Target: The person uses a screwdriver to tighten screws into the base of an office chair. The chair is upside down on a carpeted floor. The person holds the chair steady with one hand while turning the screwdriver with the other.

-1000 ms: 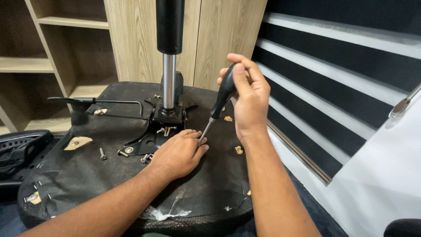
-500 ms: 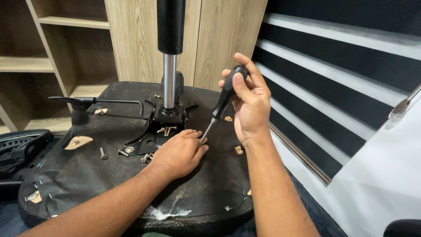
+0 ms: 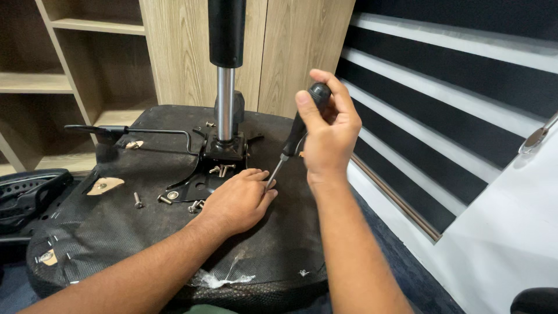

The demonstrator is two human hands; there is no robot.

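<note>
Screwdriver (image 3: 295,136), black handle and thin metal shaft, centre of frame, slanting down-left with its tip at the fingertips of the left hand. Right hand (image 3: 326,134), centre right, fingers curled tight around the handle top, thumb pressed on its side. Left hand (image 3: 235,200), lower centre, palm down on the upturned chair seat (image 3: 116,232), fingers loosely bent and pinched about the shaft tip; what lies beneath them cannot be told. Black mounting plate (image 3: 203,183), just left of that hand, bearing the gas lift column (image 3: 225,75), upright, upper centre. Loose screws (image 3: 164,199), scattered left of centre on seat and plate. Adjustment lever (image 3: 116,131), upper left. Wooden shelving (image 3: 64,70), far upper left. Striped blind (image 3: 442,116), right.
</note>
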